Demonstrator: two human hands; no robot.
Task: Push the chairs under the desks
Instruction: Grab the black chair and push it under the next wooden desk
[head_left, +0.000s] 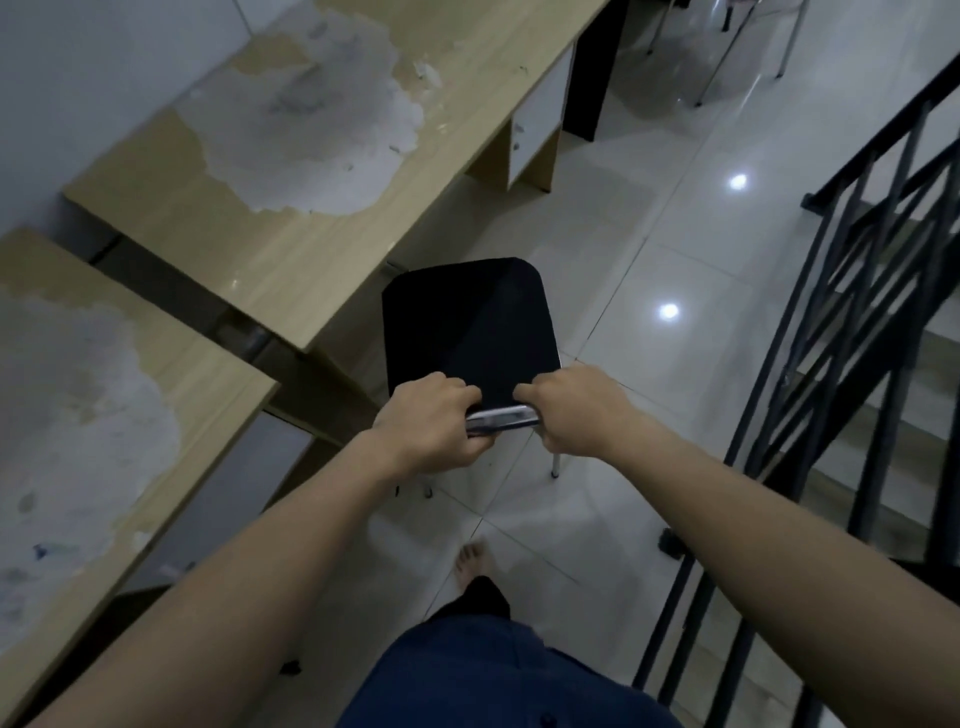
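- Black padded chair (467, 332), head view: seat and back on thin chrome legs, standing on glossy white floor tiles (649, 249), just beside the front edge of the far desk (291, 270), front corner of the seat tucked only slightly under the top.
- Gripped at the near edge by both hands: left hand (431, 426) curled over the chrome top rail (501, 418), fingers pressed together and wrapped round it; right hand (576, 410) closed on the same rail at its other end, fingers folded under and mostly hidden.
- Likely light and stiff: slim metal frame, thin padding, so a two-handed push at the rail should carry straight through.
- Polished tile looks slippery; legs probably slide easily, perhaps skate sideways if pushed unevenly.
- Best hold seemingly the rail ends, as now, for steering toward the desk opening.
- Near desk (104, 415) to the left, laminate peeling on both tops; black stair railing (857, 312) close on the right, leaving a narrow aisle.
- Bare foot (472, 561) behind the chair legs, worth keeping clear.
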